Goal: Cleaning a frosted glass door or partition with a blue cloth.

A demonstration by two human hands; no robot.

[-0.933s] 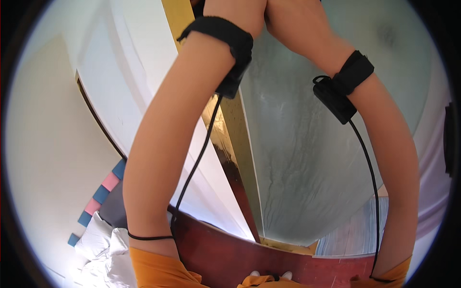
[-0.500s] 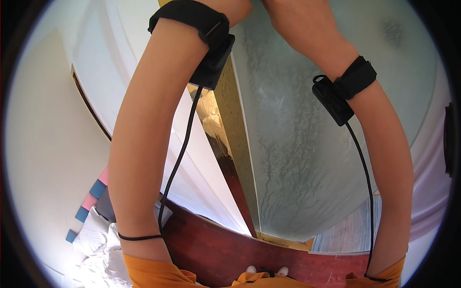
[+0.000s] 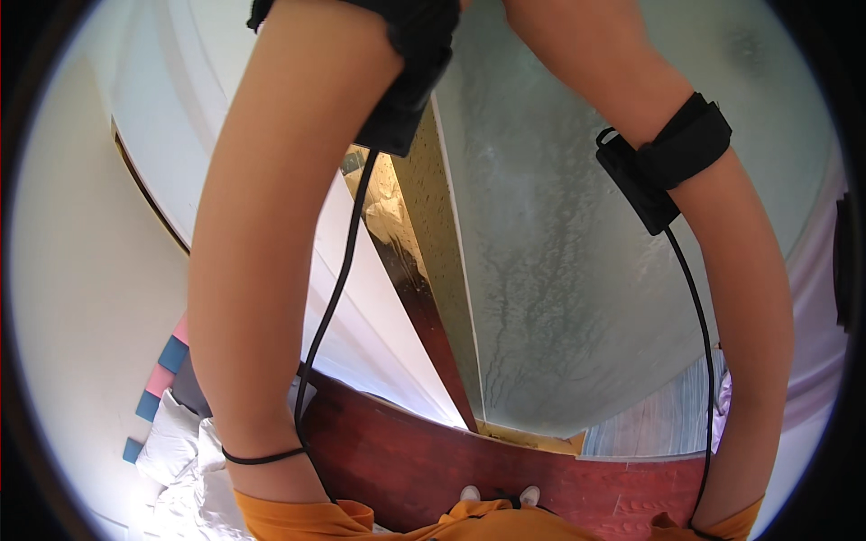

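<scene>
Both forearms have risen, the left strap now at the top edge; hands are out of view (fingers cannot be told). Nearest them, the frosted pane stands upright beside the gold frame: probably heavy, stiff, slick, breakable, best gripped by its edges.

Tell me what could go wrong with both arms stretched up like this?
The black cable hangs loose off the left forearm and might snag. Both hands are out of view past the top edge; a slip could send an arm against the frosted glass panel. The crumpled white bedding lies close to the feet and might trip them.
</scene>
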